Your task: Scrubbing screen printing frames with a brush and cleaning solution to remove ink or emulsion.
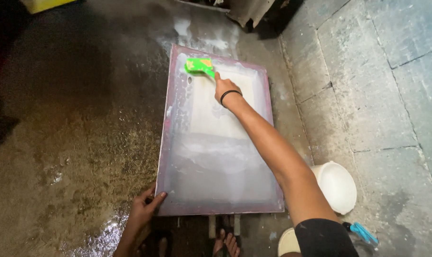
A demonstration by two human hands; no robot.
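A large flat printing screen with a dark red frame (164, 143) lies on the wet floor, its mesh covered in white foam. My right hand (223, 88), with a black band on the wrist, reaches to the far end and grips a green scrubbing brush (199, 66) pressed on the mesh near the top left corner. Down at the near left corner of the frame, my left hand (143, 210) holds the edge with fingers curled over it.
A white round bucket (337, 186) stands on the floor at the right of the screen, with a blue object (363, 233) beside it. My sandalled foot (228, 242) shows below the frame. Grey concrete slabs rise on the right; the floor on the left is dark and wet.
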